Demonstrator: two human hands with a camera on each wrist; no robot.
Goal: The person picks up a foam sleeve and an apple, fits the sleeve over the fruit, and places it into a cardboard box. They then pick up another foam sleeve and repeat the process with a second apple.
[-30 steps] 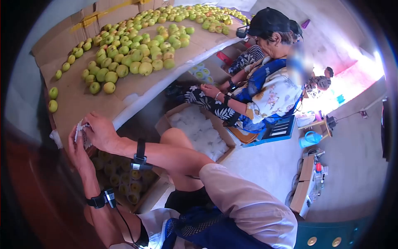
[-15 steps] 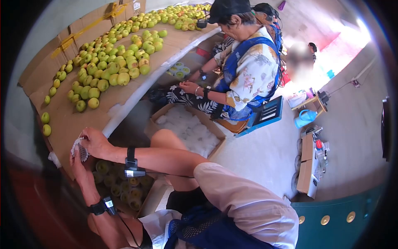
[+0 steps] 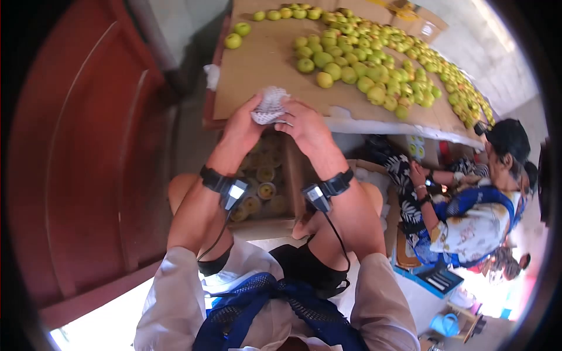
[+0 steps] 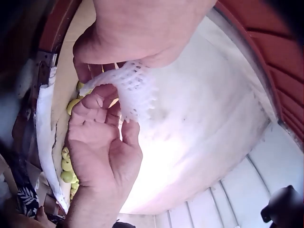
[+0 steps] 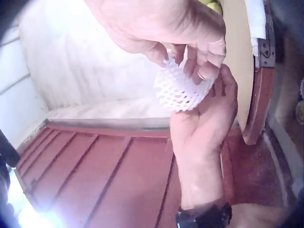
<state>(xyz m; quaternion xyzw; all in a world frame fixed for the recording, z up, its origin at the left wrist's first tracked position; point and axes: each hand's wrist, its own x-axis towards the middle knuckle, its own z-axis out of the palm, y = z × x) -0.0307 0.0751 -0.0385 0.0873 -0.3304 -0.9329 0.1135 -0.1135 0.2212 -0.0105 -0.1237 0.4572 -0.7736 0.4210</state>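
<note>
A white foam fruit net (image 3: 270, 105) is between my two hands, just over the near edge of the cardboard-covered table (image 3: 263, 70). My left hand (image 3: 243, 128) holds it from the left, fingers curled about its side. From the other side my right hand (image 3: 307, 126) grips the net, its thumb and fingertips at the mesh edge. In the right wrist view the foam net (image 5: 178, 90) bulges into a cup shape, with right-hand fingers at its opening. The left wrist view shows its jagged rim (image 4: 137, 104) between the hands. Whether fruit sits inside, I cannot tell.
Green apples (image 3: 357, 64) lie heaped on the table, two (image 3: 234, 40) apart at the left. Below is a carton (image 3: 263, 228) of netted fruit. A red door (image 3: 88, 158) stands left. At right, another person (image 3: 480, 216) sits near a blue chair (image 3: 430, 281).
The head view has swung left, so the table and seated person appear further right and the red door has come into view. Both hands keep hold of the foam net.
</note>
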